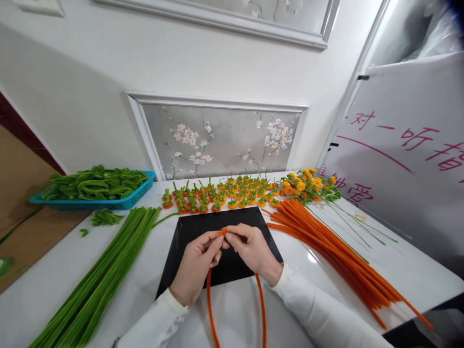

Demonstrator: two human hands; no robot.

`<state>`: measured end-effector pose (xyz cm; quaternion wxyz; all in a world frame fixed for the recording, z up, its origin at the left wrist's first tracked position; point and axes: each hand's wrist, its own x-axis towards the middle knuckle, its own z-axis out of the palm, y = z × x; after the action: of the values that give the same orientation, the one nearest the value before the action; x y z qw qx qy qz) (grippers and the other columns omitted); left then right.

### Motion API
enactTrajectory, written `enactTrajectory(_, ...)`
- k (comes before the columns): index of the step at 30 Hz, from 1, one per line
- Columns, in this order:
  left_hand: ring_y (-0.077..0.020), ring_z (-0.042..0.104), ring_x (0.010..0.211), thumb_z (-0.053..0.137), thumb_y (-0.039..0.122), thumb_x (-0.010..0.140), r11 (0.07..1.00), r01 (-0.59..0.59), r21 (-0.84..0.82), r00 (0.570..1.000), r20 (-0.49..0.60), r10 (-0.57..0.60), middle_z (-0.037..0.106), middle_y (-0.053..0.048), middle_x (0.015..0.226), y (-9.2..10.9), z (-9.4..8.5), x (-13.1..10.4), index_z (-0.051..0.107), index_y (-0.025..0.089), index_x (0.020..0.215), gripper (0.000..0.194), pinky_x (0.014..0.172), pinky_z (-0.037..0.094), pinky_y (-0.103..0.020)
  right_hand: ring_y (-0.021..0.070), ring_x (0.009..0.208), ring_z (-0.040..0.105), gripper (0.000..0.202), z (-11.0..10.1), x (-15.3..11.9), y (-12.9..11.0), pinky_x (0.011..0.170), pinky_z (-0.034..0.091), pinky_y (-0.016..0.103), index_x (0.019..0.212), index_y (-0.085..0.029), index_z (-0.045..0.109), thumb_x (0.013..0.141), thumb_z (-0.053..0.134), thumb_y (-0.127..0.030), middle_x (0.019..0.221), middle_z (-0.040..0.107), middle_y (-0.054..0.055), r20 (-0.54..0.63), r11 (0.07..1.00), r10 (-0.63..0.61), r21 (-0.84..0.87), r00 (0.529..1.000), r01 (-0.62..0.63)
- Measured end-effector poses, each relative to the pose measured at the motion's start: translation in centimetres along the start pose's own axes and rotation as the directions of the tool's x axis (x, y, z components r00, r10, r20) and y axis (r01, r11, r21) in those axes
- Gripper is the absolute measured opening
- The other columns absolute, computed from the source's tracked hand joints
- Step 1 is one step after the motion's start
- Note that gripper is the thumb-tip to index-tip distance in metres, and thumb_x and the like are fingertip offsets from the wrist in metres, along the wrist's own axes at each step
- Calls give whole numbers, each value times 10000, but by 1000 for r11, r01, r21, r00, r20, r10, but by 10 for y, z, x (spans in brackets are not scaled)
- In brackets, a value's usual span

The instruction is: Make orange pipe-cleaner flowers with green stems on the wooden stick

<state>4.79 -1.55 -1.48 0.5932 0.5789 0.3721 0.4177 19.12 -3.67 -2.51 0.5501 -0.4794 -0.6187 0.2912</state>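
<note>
Over the flat black rectangular mat (206,222) at the middle of the white glossy desk (136,290), the left hand (195,263) and right hand (253,249) meet, the fingers of both pinched on a bent bit of bright orange fuzzy stem (222,233); two orange lengths hang below them, one under each hand, running out of the near side of the view. Just beyond the mat's far edge, a dense crowd of small orange and yellow rounds with green tops (203,205) reaches back toward the wall with its framed floral panel (224,140). On the left, a long bundle of green fuzzy stems (105,275) slants from near to far, with a small heap of short green pieces (106,217) beside its far end and a blue plastic basket (94,204) of looped green pieces behind. A bundle of orange fuzzy stems (337,261) fans along the right, its far tips close to the mat's corner, yellow-orange flowers on thin green stems (300,186) behind it. White desk shows between the mat and either bundle, and out to the right edge, past the orange bundle.
</note>
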Motion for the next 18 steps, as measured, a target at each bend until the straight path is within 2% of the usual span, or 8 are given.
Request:
enactTrajectory(6,-62,354,494,626,375,793,1000,9,22,1000,16,-9,565,7,676,3,1,-2,657,156,836,224,439,248,-190,98,592,490,201,-1,0,0,546,380,210,775,-194,709,856,525,-206,660,526,-11,-17,1000,-25,-15,1000,25)
enactTrajectory(11,-64,332,479,571,391,837,998,1,59,1000,10,-1,479,33,548,1,-1,-1,629,131,740,284,438,229,-194,90,591,484,218,0,-2,2,543,371,202,713,-183,697,858,536,-199,650,524,-12,-7,995,-65,-74,998,64)
enactTrajectory(15,-57,339,479,571,377,840,1000,22,13,1000,22,-22,491,30,554,3,-1,-1,613,124,724,281,439,235,-181,96,599,513,217,2,-3,1,533,388,200,767,-187,712,871,522,-190,673,551,-1,-22,990,-97,-108,995,94)
enactTrajectory(18,-47,362,466,601,364,818,996,62,-56,998,29,-61,549,9,596,5,-1,-1,612,118,729,262,425,242,-166,111,656,566,233,4,-5,2,573,434,208,843,-185,721,885,493,-169,759,610,29,-43,965,-199,-182,979,188)
